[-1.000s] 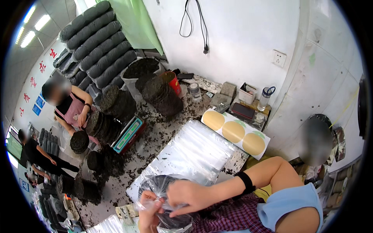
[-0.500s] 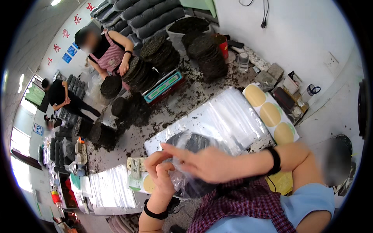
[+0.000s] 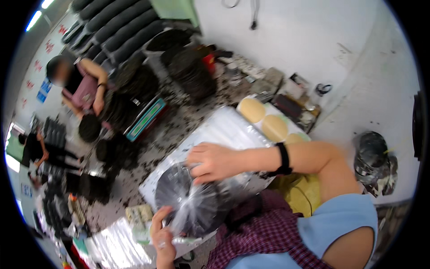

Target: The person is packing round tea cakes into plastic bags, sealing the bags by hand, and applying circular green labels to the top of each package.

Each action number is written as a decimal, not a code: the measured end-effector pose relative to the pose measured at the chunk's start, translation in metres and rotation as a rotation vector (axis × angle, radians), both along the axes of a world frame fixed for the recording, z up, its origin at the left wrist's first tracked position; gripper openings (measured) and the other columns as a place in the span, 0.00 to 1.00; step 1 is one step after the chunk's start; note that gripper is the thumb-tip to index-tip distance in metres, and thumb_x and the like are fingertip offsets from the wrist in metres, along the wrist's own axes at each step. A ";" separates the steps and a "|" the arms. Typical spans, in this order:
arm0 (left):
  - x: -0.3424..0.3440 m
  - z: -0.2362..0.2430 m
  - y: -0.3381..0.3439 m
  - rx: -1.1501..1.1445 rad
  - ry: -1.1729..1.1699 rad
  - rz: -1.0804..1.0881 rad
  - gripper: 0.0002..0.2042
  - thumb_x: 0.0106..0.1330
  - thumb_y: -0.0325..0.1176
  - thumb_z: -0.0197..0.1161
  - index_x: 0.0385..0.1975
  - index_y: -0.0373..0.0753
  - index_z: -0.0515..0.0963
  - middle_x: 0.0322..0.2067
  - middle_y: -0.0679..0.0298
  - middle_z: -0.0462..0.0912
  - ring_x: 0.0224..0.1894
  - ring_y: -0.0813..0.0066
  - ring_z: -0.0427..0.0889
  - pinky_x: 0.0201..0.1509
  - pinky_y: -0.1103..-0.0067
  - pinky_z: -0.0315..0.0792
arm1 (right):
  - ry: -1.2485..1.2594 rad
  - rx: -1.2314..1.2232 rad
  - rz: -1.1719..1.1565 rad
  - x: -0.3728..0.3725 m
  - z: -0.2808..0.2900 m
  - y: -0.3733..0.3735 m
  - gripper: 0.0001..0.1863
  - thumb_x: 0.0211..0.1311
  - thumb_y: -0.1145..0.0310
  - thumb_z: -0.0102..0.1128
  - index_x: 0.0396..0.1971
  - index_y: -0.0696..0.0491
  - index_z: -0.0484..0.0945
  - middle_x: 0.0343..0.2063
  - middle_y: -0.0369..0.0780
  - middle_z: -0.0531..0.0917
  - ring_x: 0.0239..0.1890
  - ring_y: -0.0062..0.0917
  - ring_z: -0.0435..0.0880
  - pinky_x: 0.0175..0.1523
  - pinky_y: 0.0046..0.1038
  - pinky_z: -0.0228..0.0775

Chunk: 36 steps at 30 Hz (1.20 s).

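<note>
A dark round bundle (image 3: 174, 184) in clear plastic lies in front of me, looking like a stack of dark discs. The plastic is pulled into pleats that meet in a gathered knot (image 3: 191, 204) on the side facing up. My right hand (image 3: 210, 162) grips the bundle's far edge with its fingers curled over the plastic. At the near left edge, my left hand (image 3: 163, 235) is closed against the side, its index finger bent onto the plastic. The undersides of both hands are hidden.
Flat clear bags (image 3: 215, 130) lie beneath and beyond the bundle, with round tan labels (image 3: 274, 127) beside them. A scale (image 3: 145, 120), dark disc stacks (image 3: 192, 74) and crumbs occupy the far table. A co-worker (image 3: 87, 85) handles discs; another person (image 3: 38, 148) stands farther left.
My hands, close together over the gathered plastic before, have moved apart to the bundle's far and near left edges. The pleated knot now shows. My view has swung to the right.
</note>
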<state>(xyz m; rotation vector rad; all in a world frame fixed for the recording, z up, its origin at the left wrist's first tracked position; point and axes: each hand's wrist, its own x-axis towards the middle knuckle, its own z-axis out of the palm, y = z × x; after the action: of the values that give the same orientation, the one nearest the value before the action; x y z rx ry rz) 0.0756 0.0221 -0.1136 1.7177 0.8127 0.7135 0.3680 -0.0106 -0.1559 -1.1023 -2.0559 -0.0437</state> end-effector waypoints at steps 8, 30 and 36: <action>0.024 -0.010 0.011 -0.060 0.270 -0.278 0.19 0.73 0.45 0.41 0.42 0.33 0.71 0.39 0.55 0.77 0.35 0.67 0.81 0.36 0.76 0.75 | 0.459 -0.406 0.282 -0.072 0.032 0.006 0.14 0.56 0.59 0.60 0.36 0.52 0.73 0.37 0.43 0.78 0.45 0.36 0.77 0.49 0.36 0.66; 0.045 0.010 0.049 1.035 0.282 -0.025 0.13 0.41 0.27 0.70 0.16 0.40 0.67 0.19 0.62 0.66 0.22 0.63 0.67 0.26 0.72 0.61 | 0.373 -0.464 0.004 -0.062 0.034 0.008 0.10 0.63 0.59 0.53 0.37 0.49 0.74 0.24 0.38 0.81 0.27 0.37 0.79 0.33 0.37 0.70; 0.025 0.015 0.035 0.792 0.422 -0.494 0.11 0.43 0.34 0.71 0.21 0.41 0.75 0.24 0.62 0.71 0.28 0.63 0.72 0.31 0.72 0.65 | 0.167 -0.368 -0.194 -0.030 -0.012 0.024 0.13 0.61 0.58 0.54 0.22 0.50 0.72 0.22 0.39 0.78 0.31 0.35 0.77 0.38 0.36 0.69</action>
<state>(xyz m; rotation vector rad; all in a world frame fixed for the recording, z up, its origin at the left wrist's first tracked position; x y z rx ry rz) 0.1010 0.0566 -0.0991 2.7186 0.3376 0.3351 0.3376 0.0132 -0.1674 -1.4745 -1.8438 0.3313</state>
